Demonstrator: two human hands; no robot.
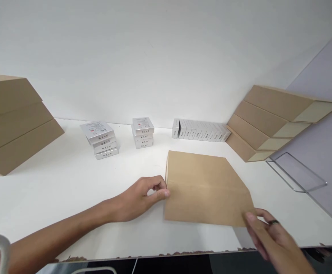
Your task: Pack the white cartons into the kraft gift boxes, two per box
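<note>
Tabletop [54, 190] before wall [154, 57], cardboard [206, 190] perhaps atop.

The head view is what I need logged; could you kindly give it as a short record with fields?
Left hand: touching the left edge of the brown kraft piece
Right hand: pinching its lower right corner
Silver boxes: two stacks of four, plus a row on edge
Brown boxes: stacked at far left and far right
Surface: white table

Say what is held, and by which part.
A flat brown paper piece: the right hand pinches it at its near right corner. The left hand touches its left edge; whether it grips is unclear.
</note>
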